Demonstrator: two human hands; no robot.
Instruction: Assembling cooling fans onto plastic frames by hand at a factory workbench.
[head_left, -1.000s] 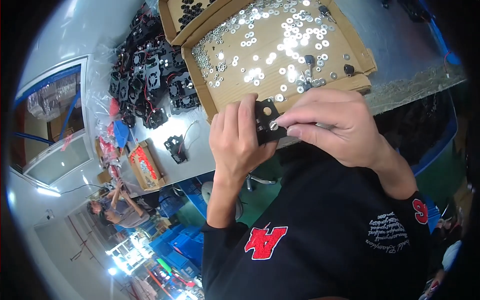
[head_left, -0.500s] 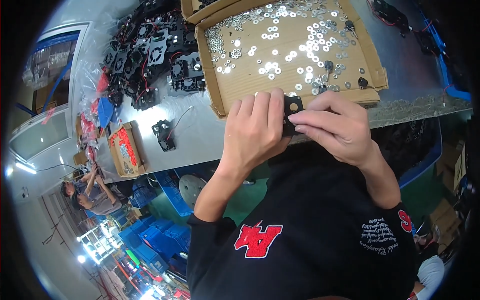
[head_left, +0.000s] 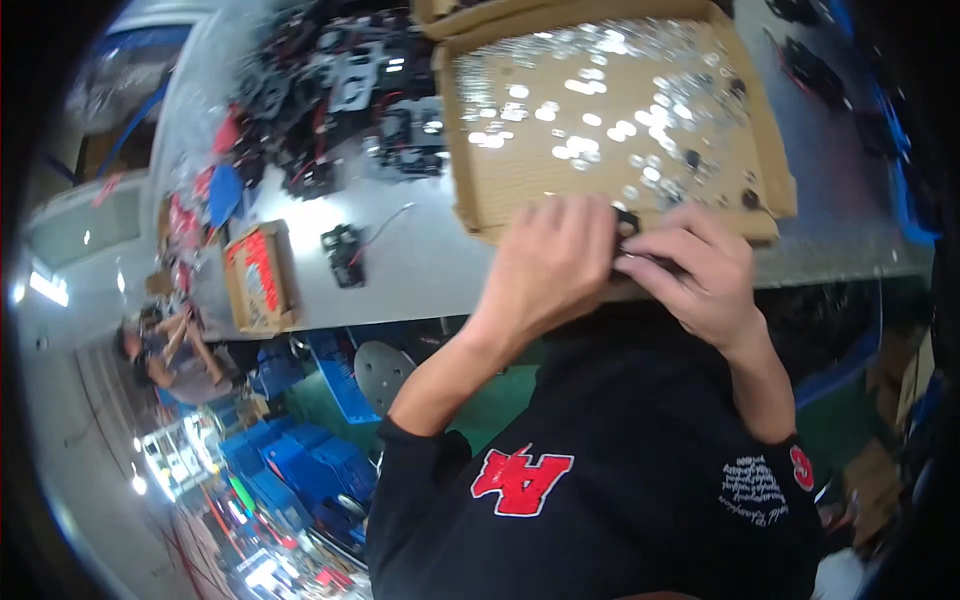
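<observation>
My left hand (head_left: 555, 262) is closed around a small black flat part (head_left: 626, 224), with only its edge and a hole showing past the fingers. My right hand (head_left: 702, 275) is pinched, thumb against fingers, right beside that part. Whatever lies between the right fingertips is too small and blurred to name. Both hands are over the table's near edge, just in front of a shallow cardboard tray (head_left: 464, 190). Many shiny metal washers (head_left: 580, 150) are scattered in the tray, with a few dark knob-like pieces (head_left: 750, 199) toward its right side.
Black fan assemblies with wires (head_left: 345, 85) are heaped at the far left. A single black fan unit (head_left: 344, 256) with a cable lies nearer. Left of it stands a small box of red pieces (head_left: 258, 275). Another person (head_left: 185, 350) works at the left. Blue bins (head_left: 300, 465) stand beyond.
The whole view has shifted and blurred, with the tray and table now further right in the picture. My hands stay together at the black part, whose visible area has become smaller.
</observation>
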